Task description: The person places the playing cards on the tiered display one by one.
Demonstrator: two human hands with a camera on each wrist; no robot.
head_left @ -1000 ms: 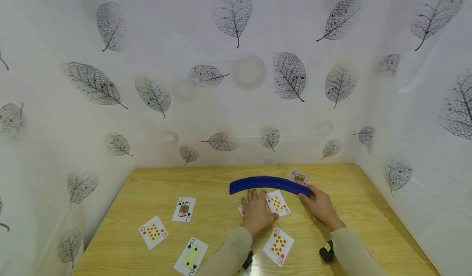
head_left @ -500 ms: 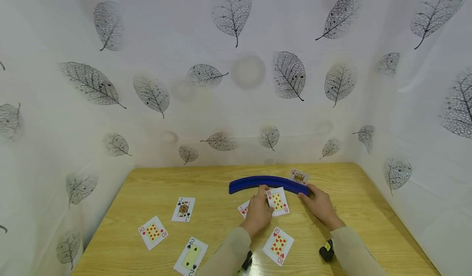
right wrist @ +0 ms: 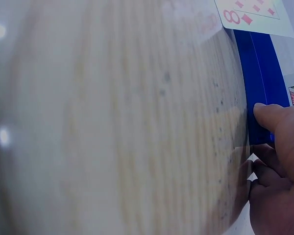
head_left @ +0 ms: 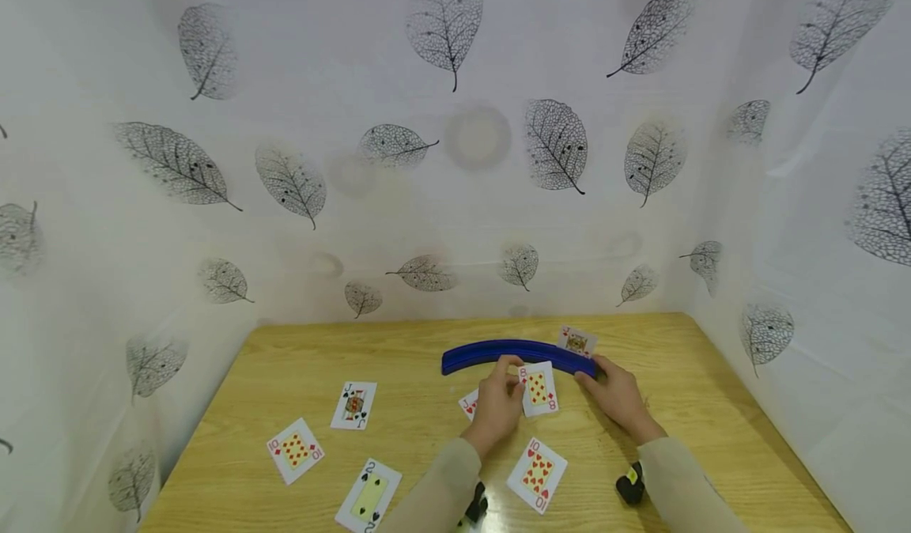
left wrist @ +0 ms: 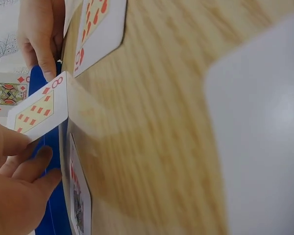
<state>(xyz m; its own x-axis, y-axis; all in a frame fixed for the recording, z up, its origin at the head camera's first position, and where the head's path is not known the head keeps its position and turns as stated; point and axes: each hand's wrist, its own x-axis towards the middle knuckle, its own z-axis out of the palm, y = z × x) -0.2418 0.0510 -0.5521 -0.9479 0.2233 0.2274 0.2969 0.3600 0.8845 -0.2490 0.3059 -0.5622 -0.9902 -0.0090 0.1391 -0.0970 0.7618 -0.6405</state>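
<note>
A curved blue card holder [head_left: 498, 353] lies at the table's far middle, and a king of diamonds [head_left: 577, 342] stands in its right end. My left hand [head_left: 515, 383] pinches an eight of diamonds [head_left: 538, 388] by its left edge, lifted off the table just in front of the holder. The left wrist view shows the eight of diamonds [left wrist: 39, 109] raised over the blue holder [left wrist: 53, 147], with my left hand [left wrist: 34, 161] gripping it. My right hand [head_left: 592, 378] grips the holder's right end. In the right wrist view, my right hand [right wrist: 264, 134] has its thumb pressed on the holder [right wrist: 261, 58].
A red jack [head_left: 469, 403] lies face up beside my left hand. A ten of hearts [head_left: 537, 475] sits near my wrists. To the left lie a jack of spades [head_left: 353, 404], a ten of diamonds [head_left: 295, 448] and a two of spades [head_left: 370, 495]. Leaf-print curtains wall in the wooden table [head_left: 306, 359].
My left hand went from lying flat on the cards to pinching the eight of diamonds and lifting it toward the holder, uncovering the red jack. My right hand stayed on the holder.
</note>
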